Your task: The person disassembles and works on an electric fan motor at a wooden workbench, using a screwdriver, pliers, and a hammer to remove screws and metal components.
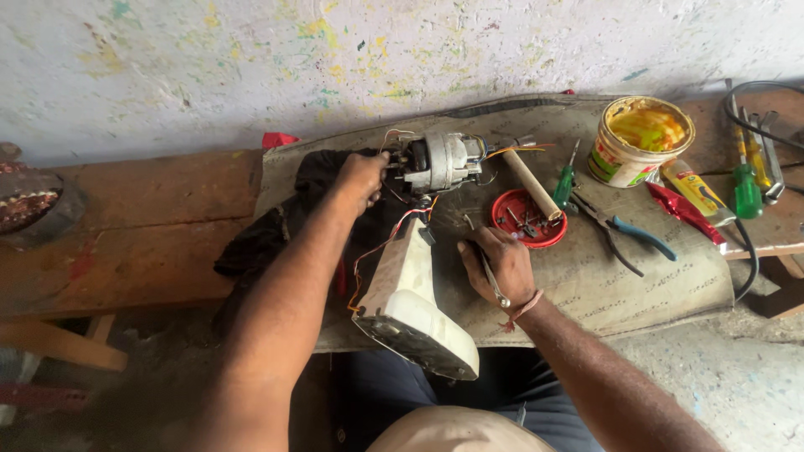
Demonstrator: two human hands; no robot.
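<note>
The left hand has its grip closed around the end of the motor, which lies on the worktop just right of that grip. The right hand pinches a thin metal tool. The white housing lies between both grips; the red lid and pliers lie right of the right grip.

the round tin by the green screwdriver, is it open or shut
Open: the round tin has no lid on, and yellow stuff shows inside it. It stands upright beside the green screwdriver.
</note>
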